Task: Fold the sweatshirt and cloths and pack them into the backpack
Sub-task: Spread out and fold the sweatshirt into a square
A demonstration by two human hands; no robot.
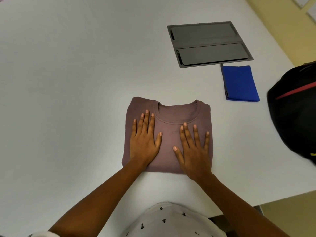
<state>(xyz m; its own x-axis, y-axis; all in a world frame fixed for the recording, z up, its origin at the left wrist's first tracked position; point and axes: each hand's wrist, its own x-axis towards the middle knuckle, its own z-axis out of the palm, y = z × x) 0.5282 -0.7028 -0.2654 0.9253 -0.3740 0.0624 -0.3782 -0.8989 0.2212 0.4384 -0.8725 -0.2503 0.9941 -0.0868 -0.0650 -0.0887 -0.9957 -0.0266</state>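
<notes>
– Sweatshirt (170,134) first, in the head view: where does it lie?
– Folded into a compact, nearly square bundle on the white surface (68,82), close to the person's edge, collar on the far side. Both hands are on top of it.
– Gripping it?
– No. The left hand (145,142) lies flat on the left half and the right hand (193,151) flat on the right half. The fingers are straight, spread and pointing far. They press; they hold nothing.
– And the backpack?
– The backpack (294,108), black with a red stripe, sits at the right edge of the surface, well apart from the bundle, to its right and a little farther. I cannot see its opening. The right hand is the nearer one.
– Anything between?
– The blue cloth (240,82), already folded, lies far-right of the sweatshirt and near the backpack, its long axis running near to far. I judge it sits off the straight path.
– So the move?
– Probably a lift from both sides and a carry rightward. The bundle could slump open under one hand alone.
– The rest?
– A dark grey panel (208,43) with two flaps is set in the surface, beyond the cloth. Yellowish floor (290,219) shows past the right edge.
</notes>
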